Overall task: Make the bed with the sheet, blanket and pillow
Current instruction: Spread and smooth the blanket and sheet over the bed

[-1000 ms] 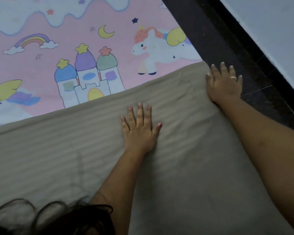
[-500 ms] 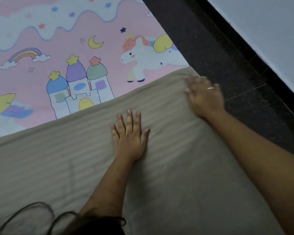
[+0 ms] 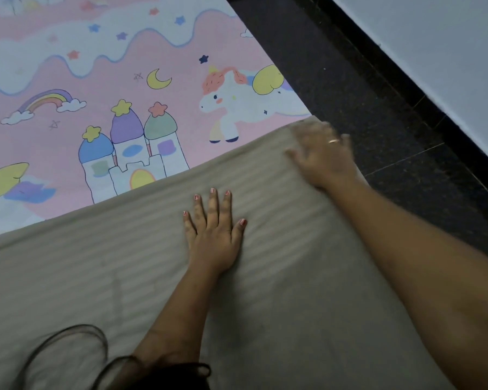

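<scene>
Two hands flat, fingers straight — left hand [image 3: 213, 237], right hand [image 3: 324, 159] — on one blanket [image 3: 293, 305], one sheet [image 3: 68, 66] beneath.

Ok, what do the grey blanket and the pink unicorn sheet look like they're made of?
Grey blanket: seems a soft woven fabric, matte, with faint tonal stripes and no shine. Pink sheet: thin printed cloth, perhaps cotton or a blend; matte, lying flat, cartoon print sharp on its surface.

Dark speckled floor [image 3: 350, 80] borders a pale wall [image 3: 434, 38]; dark hair [image 3: 181, 380] hangs below.
</scene>
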A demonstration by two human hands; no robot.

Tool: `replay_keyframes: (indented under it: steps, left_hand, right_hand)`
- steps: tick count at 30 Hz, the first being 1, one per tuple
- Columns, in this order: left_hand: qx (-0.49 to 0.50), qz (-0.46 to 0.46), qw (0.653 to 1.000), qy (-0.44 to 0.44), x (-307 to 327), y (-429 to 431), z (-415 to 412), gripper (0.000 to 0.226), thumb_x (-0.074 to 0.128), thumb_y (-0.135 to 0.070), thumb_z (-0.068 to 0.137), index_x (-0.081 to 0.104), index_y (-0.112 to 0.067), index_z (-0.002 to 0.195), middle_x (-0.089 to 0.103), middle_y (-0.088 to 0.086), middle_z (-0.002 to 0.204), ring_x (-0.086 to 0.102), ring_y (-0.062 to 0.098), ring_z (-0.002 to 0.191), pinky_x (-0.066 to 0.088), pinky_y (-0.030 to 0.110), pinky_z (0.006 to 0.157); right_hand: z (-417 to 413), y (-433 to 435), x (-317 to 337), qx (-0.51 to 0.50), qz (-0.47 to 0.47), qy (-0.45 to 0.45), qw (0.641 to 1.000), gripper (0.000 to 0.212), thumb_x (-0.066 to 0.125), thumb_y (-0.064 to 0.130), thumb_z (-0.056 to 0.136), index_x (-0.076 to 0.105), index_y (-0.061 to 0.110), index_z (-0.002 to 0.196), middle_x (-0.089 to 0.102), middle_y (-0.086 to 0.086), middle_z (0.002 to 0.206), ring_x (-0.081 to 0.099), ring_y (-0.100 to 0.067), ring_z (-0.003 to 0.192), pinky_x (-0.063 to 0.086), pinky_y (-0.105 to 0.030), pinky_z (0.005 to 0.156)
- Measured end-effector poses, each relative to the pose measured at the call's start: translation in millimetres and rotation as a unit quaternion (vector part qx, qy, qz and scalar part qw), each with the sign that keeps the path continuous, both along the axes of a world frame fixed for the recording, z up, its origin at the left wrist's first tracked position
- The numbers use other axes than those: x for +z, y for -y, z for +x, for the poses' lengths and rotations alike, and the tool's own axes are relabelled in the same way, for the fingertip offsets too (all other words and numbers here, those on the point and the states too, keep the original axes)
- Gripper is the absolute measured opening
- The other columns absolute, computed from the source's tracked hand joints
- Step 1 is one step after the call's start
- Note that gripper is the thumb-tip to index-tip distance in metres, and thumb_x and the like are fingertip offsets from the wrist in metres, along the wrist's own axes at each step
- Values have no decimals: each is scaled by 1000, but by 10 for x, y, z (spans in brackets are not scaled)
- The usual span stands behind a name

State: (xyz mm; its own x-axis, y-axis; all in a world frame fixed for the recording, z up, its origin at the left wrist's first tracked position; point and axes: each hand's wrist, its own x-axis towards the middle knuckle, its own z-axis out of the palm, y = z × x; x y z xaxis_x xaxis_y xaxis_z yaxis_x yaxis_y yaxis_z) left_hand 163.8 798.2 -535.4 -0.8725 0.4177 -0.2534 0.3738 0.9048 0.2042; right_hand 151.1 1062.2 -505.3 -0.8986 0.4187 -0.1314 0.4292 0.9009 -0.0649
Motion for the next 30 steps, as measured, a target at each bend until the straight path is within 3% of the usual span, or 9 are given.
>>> replay_keyframes:
  steps: [3, 8, 10, 14, 17, 20, 23, 27, 30]
  left_hand:
    - [-2, -2, 1000, 9, 39, -1, 4, 75, -6, -66, 82, -12, -34, 150, -16, -5, 159, -20, 26, 145, -13, 48, 114]
    - [-6, 9, 999, 51, 179, -15, -32, 62, 20, -52, 99, -6, -33, 151, -14, -5, 160, -19, 25, 145, -11, 49, 114]
    - [2, 52, 995, 84, 277, 10, -65, 59, 31, -35, 101, 2, -32, 152, -8, -5, 160, -15, 20, 146, -9, 48, 115]
    - [-10, 139, 988, 63, 344, 108, 210, 58, 35, -13, 96, 21, -27, 150, 13, -6, 159, 2, 14, 148, 1, 42, 118]
    - [-52, 130, 990, 21, 337, 137, 576, 58, 20, -31, 92, 26, -28, 149, 19, -5, 158, 9, 16, 147, 6, 42, 117]
    - [-93, 112, 989, 20, 389, 95, 811, 69, 5, -46, 86, 25, -29, 149, 19, -5, 158, 10, 16, 147, 7, 44, 117]
    - [-112, 95, 988, 39, 406, 63, 936, 77, -2, -52, 80, 17, -31, 151, 12, -6, 160, 4, 14, 148, 3, 43, 117]
    - [-102, 85, 991, 33, 354, 143, 1077, 72, 3, -51, 85, 18, -26, 151, 14, -5, 159, 7, 16, 148, 5, 43, 117]
    - [-75, 80, 994, -1, 273, 253, 1192, 59, 23, -40, 93, 40, -17, 145, 35, 2, 152, 31, 24, 141, 20, 49, 112]
  right_hand:
    - [171, -440, 170, -164, -15, 49, 985, 68, 15, 66, 93, 26, 30, 149, 15, 4, 159, 5, -26, 147, 3, -58, 115]
    - [531, 624, 180, 59, 45, -64, 995, 64, 12, 48, 97, 46, 16, 140, 38, -10, 150, 34, -34, 138, 25, -56, 109]
    - [890, 1370, 6, 135, 10, -64, 989, 55, 24, 45, 96, 51, 19, 137, 47, -8, 144, 46, -30, 132, 30, -51, 106]
    - [1228, 1415, -137, 170, -31, -43, 984, 56, 35, 52, 91, 42, 31, 142, 45, 4, 146, 44, -21, 134, 28, -48, 109]
    - [1194, 687, -30, 80, 23, -16, 996, 57, 26, 55, 92, 31, 37, 146, 37, 6, 151, 35, -23, 139, 25, -50, 110]
    - [1290, 81, 77, -84, -16, 9, 996, 53, 23, 53, 97, 22, 39, 148, 26, 7, 156, 24, -25, 144, 15, -52, 114]
    - [1404, -75, 193, -219, -48, 19, 974, 55, 22, 50, 99, 34, 25, 147, 25, -2, 157, 18, -27, 145, 11, -53, 117]
    - [1480, 796, 208, 7, 71, -83, 994, 54, 30, 40, 95, 52, 12, 136, 48, -15, 142, 47, -35, 129, 37, -53, 103]
    - [1768, 1554, 47, 123, -5, -32, 992, 53, 33, 47, 94, 48, 24, 139, 47, -4, 145, 47, -26, 131, 29, -48, 107]
